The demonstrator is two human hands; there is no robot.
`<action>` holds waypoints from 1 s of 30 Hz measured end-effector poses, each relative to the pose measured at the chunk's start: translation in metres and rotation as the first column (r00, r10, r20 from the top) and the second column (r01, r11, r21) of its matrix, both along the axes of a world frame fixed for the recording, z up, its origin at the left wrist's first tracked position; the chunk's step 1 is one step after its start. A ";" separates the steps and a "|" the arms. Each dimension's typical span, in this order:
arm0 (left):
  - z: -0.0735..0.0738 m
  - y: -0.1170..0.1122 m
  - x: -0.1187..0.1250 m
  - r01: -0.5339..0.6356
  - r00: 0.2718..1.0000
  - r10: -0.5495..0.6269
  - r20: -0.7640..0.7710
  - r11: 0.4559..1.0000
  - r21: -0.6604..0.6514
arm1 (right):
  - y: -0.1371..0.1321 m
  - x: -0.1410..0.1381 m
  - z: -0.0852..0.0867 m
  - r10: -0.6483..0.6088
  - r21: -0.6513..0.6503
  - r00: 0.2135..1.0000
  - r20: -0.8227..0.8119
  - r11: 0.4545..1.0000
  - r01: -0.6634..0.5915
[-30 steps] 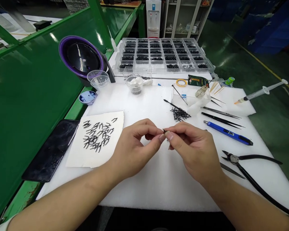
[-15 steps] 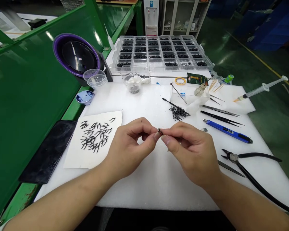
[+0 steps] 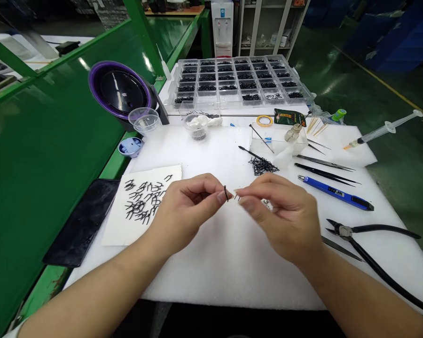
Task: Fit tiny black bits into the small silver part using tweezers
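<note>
With left hand (image 3: 186, 213) we pinch a black wire piece (image 3: 226, 193), with right hand (image 3: 289, 218) thin prongs (image 3: 236, 197), and this fine handling next seems to need steadiness.

Workshop: pliers (image 3: 345, 231), tweezers (image 3: 312, 169), parts tray (image 3: 229, 99) (mostly filled).

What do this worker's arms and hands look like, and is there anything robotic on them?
Nothing robotic shows. The left hand and right hand are ordinary human hands, ungloved. Both forearms are uncovered, with no watch, bracelet or cables visible. A pale sleeve edge shows at the left arm; no right sleeve is in view.
</note>
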State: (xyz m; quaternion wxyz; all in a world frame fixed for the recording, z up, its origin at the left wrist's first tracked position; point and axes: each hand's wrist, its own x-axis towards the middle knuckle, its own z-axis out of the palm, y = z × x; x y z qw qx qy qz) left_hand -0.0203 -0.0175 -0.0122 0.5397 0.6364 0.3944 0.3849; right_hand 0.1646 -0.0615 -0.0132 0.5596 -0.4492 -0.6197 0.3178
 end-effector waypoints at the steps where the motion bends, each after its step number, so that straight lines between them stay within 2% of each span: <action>1: 0.004 0.002 -0.003 -0.028 0.998 0.032 -0.052 0.995 0.092 | 0.001 0.005 0.000 -0.026 0.007 1.000 -0.017 1.000 0.026; 3: 0.014 0.006 -0.010 -0.069 0.963 0.150 -0.222 0.939 0.336 | 0.004 0.016 0.000 -0.132 -0.003 0.989 -0.070 0.991 0.132; 5: 0.025 0.010 -0.020 -0.025 0.852 0.287 -0.439 0.858 0.513 | 0.007 0.025 -0.001 -0.239 -0.031 0.966 -0.096 0.971 0.237; 7: 0.035 0.010 -0.031 0.065 0.665 0.340 -0.665 0.861 0.505 | 0.010 0.031 -0.002 -0.289 -0.048 0.955 -0.062 0.957 0.286; 9: 0.040 0.007 -0.044 0.098 0.426 0.369 -0.826 0.889 0.448 | 0.011 0.033 -0.003 -0.287 -0.032 0.958 0.007 0.957 0.287; 11: 0.040 0.001 -0.057 0.052 0.312 0.427 -0.849 0.885 0.463 | 0.010 0.032 -0.002 -0.259 0.020 0.962 0.086 0.966 0.258; 14: 0.034 -0.011 -0.074 0.005 0.192 0.454 -0.870 0.886 0.463 | 0.007 0.030 -0.001 -0.211 0.087 0.963 0.167 0.976 0.199; 18: 0.024 -0.026 -0.086 -0.038 0.083 0.459 -0.885 0.889 0.457 | 0.007 0.028 -0.002 -0.151 0.089 0.966 0.210 0.987 0.135; 22: 0.016 -0.033 -0.086 -0.086 0.007 0.474 -0.880 0.877 0.472 | 0.009 0.030 -0.006 -0.156 0.088 0.959 0.238 0.986 0.139; 30: 0.014 -0.026 -0.079 -0.120 -0.060 0.481 -0.875 0.867 0.484 | 0.012 0.033 -0.011 -0.169 0.095 0.953 0.252 0.984 0.149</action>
